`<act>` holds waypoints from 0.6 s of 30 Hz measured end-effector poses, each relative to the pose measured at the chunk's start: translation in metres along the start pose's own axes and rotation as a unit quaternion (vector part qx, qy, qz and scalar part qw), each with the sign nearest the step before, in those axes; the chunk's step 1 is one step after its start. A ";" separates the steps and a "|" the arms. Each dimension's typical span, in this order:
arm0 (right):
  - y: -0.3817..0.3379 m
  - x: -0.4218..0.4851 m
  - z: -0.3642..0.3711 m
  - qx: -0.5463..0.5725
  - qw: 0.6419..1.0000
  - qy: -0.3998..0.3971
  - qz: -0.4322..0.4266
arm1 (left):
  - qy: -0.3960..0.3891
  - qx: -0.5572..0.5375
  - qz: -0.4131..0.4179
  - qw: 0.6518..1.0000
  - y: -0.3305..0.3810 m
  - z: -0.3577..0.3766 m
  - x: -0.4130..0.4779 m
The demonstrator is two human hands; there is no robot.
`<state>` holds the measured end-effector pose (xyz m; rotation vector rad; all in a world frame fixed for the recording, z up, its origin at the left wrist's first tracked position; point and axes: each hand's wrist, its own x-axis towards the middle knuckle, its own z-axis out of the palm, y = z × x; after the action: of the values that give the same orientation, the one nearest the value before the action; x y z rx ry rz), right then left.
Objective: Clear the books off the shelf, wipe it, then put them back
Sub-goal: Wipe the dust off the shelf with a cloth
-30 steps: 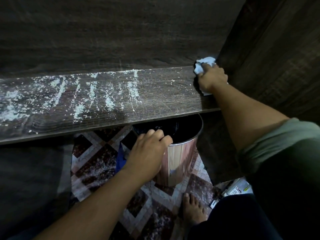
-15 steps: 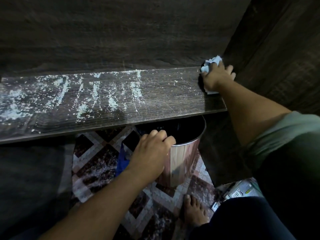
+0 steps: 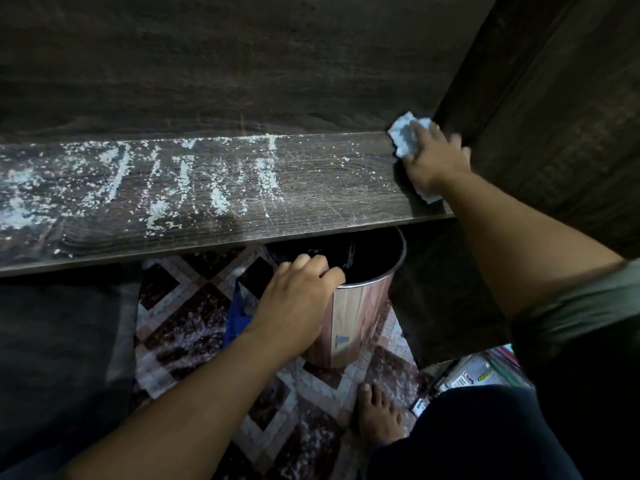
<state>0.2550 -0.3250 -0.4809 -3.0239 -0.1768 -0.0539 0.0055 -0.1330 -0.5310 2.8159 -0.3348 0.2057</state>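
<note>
A dark wooden shelf [image 3: 311,188] runs across the view, bare of books and strewn with white dust and crumbs over its left and middle. My right hand [image 3: 433,157] presses a crumpled white cloth [image 3: 403,136] onto the shelf's far right end, against the side panel. My left hand [image 3: 298,299] grips the rim of a copper-coloured waste bin [image 3: 360,313] held just below the shelf's front edge. Some books [image 3: 471,375] lie on the floor at the lower right, partly hidden by my leg.
A dark wooden back panel [image 3: 242,64] and right side panel [image 3: 554,116] enclose the shelf. Below is a patterned tiled floor [image 3: 180,327] dusted white, my bare foot [image 3: 377,417], and a blue object [image 3: 237,320] behind my left wrist.
My right hand with the cloth has shifted slightly within the shelf's right corner. My left hand keeps its hold on the bin rim.
</note>
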 end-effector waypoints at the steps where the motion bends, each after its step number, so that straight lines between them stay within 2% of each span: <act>1: 0.001 -0.002 0.005 0.004 1.000 -0.018 0.018 | 0.003 0.002 0.002 1.000 0.000 0.000 -0.001; 5: -0.017 -0.006 0.017 0.039 0.998 -0.005 0.042 | 0.020 0.001 0.014 1.000 -0.001 0.001 -0.002; 8: -0.041 -0.015 0.023 0.056 0.998 0.017 -0.038 | 0.023 -0.005 0.018 1.000 -0.002 0.000 -0.004; 10: -0.054 -0.023 0.025 0.152 0.981 0.029 -0.114 | 0.021 -0.003 0.017 1.000 -0.002 -0.001 -0.005; 12: -0.060 -0.025 0.015 0.281 0.952 0.025 -0.117 | 0.022 -0.006 0.017 1.000 -0.002 -0.003 -0.006; 13: -0.059 -0.023 0.009 0.299 0.945 0.048 -0.122 | 0.024 -0.006 0.017 1.000 -0.002 -0.004 -0.007; 16: -0.049 -0.006 -0.001 0.186 0.960 0.128 -0.163 | 0.023 0.002 0.015 1.000 -0.004 -0.006 -0.009; 18: -0.047 0.001 0.001 0.099 0.979 0.084 -0.156 | 0.019 0.002 0.015 1.000 -0.005 -0.006 -0.010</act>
<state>0.2501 -0.2787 -0.4769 -2.7495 -0.5998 -0.2968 -0.0039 -0.1240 -0.5283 2.8079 -0.3701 0.2652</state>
